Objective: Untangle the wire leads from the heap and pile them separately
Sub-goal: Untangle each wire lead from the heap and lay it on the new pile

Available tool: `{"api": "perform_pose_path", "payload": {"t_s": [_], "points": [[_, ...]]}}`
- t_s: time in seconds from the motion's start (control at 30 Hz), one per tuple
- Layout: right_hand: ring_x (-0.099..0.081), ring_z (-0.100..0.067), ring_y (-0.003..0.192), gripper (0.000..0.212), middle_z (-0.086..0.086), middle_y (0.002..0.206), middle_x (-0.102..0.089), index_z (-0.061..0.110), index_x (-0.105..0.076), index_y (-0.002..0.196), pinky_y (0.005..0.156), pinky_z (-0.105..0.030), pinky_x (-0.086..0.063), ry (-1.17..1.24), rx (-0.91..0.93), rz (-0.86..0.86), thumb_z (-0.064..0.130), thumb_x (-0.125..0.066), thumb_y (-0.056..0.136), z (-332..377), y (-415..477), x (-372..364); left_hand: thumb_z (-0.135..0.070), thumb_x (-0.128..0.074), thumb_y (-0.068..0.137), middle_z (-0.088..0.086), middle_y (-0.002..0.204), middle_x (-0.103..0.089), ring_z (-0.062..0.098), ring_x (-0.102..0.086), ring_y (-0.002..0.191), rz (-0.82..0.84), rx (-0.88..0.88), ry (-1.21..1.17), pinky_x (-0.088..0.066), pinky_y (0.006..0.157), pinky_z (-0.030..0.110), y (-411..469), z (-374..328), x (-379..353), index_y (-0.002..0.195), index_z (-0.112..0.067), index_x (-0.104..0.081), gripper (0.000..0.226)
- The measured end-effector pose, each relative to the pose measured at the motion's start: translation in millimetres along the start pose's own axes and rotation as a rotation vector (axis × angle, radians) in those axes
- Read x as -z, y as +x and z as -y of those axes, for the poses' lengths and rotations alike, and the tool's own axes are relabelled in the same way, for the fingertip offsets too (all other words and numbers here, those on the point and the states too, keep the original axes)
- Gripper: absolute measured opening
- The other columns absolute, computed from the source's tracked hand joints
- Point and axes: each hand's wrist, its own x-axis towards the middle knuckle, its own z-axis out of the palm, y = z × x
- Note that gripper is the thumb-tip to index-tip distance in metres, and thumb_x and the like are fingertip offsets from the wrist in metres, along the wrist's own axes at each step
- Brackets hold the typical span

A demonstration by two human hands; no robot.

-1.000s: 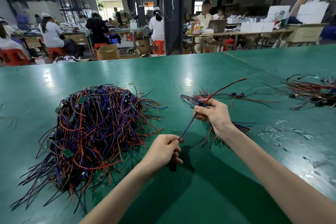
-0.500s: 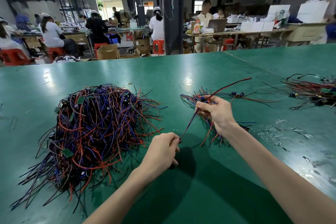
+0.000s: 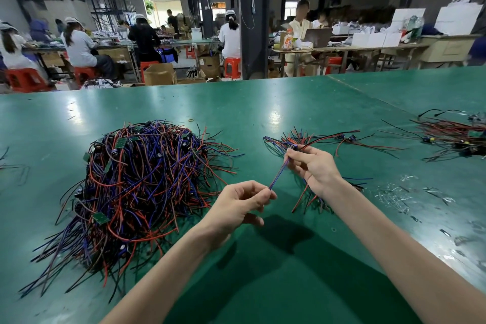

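Note:
A big tangled heap of red, blue and black wire leads (image 3: pixel 142 181) with small green boards lies on the green table (image 3: pixel 263 279) at the left. A smaller, sorted pile of leads (image 3: pixel 297 141) lies right of centre, partly hidden behind my right hand. One wire lead (image 3: pixel 278 174) stretches taut between my hands above the table. My left hand (image 3: pixel 239 205) pinches its near end. My right hand (image 3: pixel 314 166) pinches its far end near a small dark connector, and the lead's red and black strands run on to the right.
Another loose bunch of wires (image 3: pixel 457 137) lies at the table's right edge. Clear plastic scraps (image 3: pixel 399 194) are scattered right of my right forearm. A small rubber band (image 3: pixel 191 120) lies beyond the heap. People sit working at benches past the table's far edge.
My left hand has slid up the lead toward my right hand, so the stretch between them is shorter. The right hand stays over the small pile.

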Motion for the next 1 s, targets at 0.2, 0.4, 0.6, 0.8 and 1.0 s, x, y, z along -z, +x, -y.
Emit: {"api": "perform_pose_path", "payload": {"t_s": [0.2,0.4,0.6,0.8,1.0], "points": [[-0.062,-0.011,0.048,0.016,-0.008,0.062,-0.064,0.003,-0.055,0.090,0.048,-0.020,-0.052,-0.023,0.032,-0.010,-0.009,-0.061,0.084,7,-4,3,-0.014,-0.048,0.097,-0.002,0.055,-0.044,0.004,-0.045,0.049,-0.061,0.102,0.040,-0.041,0.037,0.020,-1,-3,-4,0.062,-0.013,-0.055,0.036],[-0.061,-0.009,0.054,0.018,-0.009,0.079,-0.062,0.007,-0.058,0.090,0.053,-0.021,-0.055,-0.078,0.127,0.009,-0.007,-0.064,0.082,11,-7,-3,-0.008,-0.047,0.093,0.002,0.056,-0.037,0.007,-0.040,0.044,-0.133,0.163,0.166,-0.038,0.036,0.019,-2,-1,-6,0.061,-0.011,-0.052,0.033],[-0.063,-0.017,0.058,0.020,-0.014,0.082,-0.064,0.006,-0.058,0.091,0.056,-0.025,-0.056,-0.116,0.131,-0.006,-0.010,-0.064,0.080,4,-2,0,-0.013,-0.060,0.091,0.007,0.070,-0.055,0.004,-0.044,0.051,-0.019,0.168,0.152,-0.040,0.038,0.019,-5,-4,-6,0.063,-0.011,-0.059,0.027],[-0.064,-0.017,0.056,0.023,-0.016,0.079,-0.066,0.006,-0.060,0.093,0.054,-0.026,-0.056,-0.204,0.164,-0.009,-0.010,-0.067,0.078,-3,4,3,-0.014,-0.056,0.093,0.000,0.057,-0.052,0.003,-0.046,0.049,0.017,0.213,0.159,-0.040,0.040,0.018,-6,-4,-4,0.062,-0.011,-0.065,0.033],[-0.061,-0.022,0.062,0.021,-0.016,0.080,-0.064,0.007,-0.060,0.091,0.057,-0.028,-0.056,-0.227,0.141,0.003,-0.009,-0.068,0.078,-5,4,4,-0.014,-0.062,0.089,0.010,0.069,-0.056,0.004,-0.046,0.049,0.053,0.192,0.169,-0.039,0.040,0.017,-7,-5,-4,0.057,-0.015,-0.068,0.033]]}}
